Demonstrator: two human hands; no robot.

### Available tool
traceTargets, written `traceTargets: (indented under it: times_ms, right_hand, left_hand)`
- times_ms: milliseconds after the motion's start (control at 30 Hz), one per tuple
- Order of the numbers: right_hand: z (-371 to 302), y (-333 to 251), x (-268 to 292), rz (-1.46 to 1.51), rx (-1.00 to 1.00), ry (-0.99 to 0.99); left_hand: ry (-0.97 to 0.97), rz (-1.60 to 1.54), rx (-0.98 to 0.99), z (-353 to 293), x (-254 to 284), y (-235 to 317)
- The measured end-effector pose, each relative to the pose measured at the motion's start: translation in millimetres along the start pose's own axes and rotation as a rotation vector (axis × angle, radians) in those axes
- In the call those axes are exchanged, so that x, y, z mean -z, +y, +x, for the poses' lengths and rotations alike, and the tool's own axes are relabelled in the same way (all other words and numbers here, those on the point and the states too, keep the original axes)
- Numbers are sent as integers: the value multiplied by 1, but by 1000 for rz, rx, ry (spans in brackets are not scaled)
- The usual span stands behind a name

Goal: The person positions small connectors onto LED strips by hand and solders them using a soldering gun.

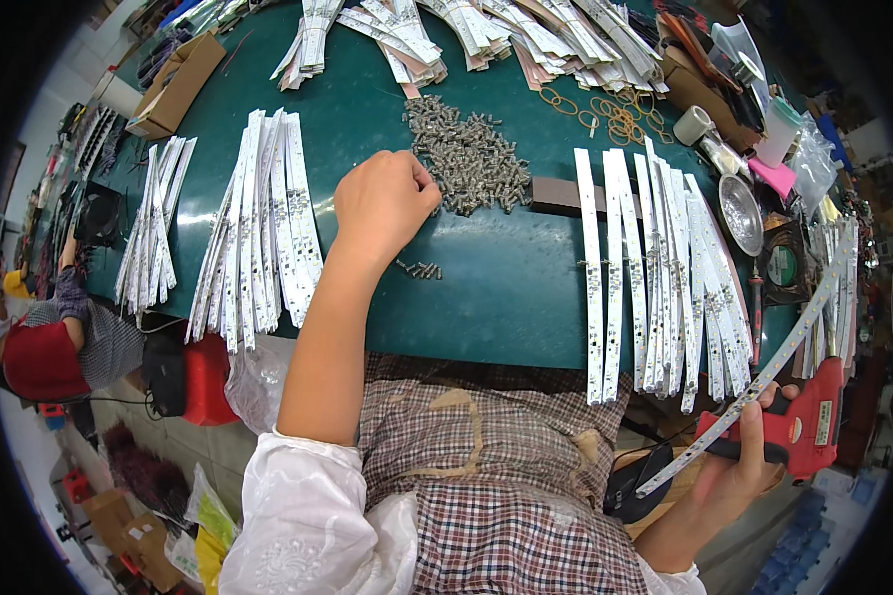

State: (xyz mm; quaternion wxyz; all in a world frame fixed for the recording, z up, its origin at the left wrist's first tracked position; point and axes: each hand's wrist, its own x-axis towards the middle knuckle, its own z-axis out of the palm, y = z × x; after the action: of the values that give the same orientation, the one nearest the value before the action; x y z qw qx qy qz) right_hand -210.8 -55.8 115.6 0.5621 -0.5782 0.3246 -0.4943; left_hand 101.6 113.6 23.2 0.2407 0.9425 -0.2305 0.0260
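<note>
My left hand (pixel 385 201) is over the green table with its fingers curled together; whatever they hold, if anything, is hidden. It is at the left edge of a heap of small grey metal parts (pixel 471 164). A few more such parts (pixel 422 270) lie closer to me in a short row. At the right, beyond the table's near edge, my right hand (pixel 739 471) is closed round a red soldering gun (pixel 814 421). Under its thumb is a long white LED strip (pixel 784 352), which slants up to the right.
Fanned bundles of LED strips lie at left (pixel 258 223), at right (pixel 665 278) and along the far edge (pixel 456 30). Rubber bands (pixel 620 117), a dark bar (pixel 556 193) and a metal dish (pixel 739 213) are to the right. Another person (pixel 55 342) sits at far left.
</note>
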Motion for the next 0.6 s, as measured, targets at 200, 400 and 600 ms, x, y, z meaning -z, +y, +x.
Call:
traceTargets:
  times_ms: [200,400,600]
  right_hand:
    - [-3,1,-6,-4,-53,-37]
    - [-5,8,-9,-65,-135,-121]
    - [-6,21,-34,-95,-160,-212]
  left_hand:
    - [125,65,18,0,3,5]
    - [164,-442,60,-14,17,24]
    - [-416,-1397,101,-58,3,79]
